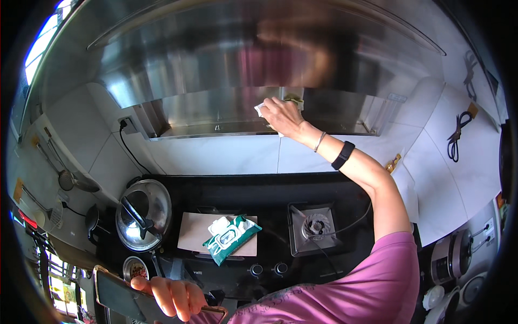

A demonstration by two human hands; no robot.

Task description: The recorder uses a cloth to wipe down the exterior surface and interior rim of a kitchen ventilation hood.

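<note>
My right hand point(283, 116) presses a crumpled, stained white wipe point(298, 103) against the lower inner part of the stainless steel range hood point(226, 109). At the lower left, my left hand point(174, 297) has its fingers over the edge of a flat, dark, gold-rimmed object point(119, 291), perhaps a phone or tablet. Between the hands, a green and white wet-wipes pack point(231, 239), its lid flipped up, lies on a beige board point(190, 235) on the black gas cooktop point(267, 194).
A lidded pan point(143, 214) stands at the cooktop's left, with a small metal bowl point(135, 268) before it. A burner point(316, 227) with a cable across it is at right. Utensils point(64, 178) hang on the left wall, scissors point(458, 135) on the right. A rice cooker point(449, 257) stands lower right.
</note>
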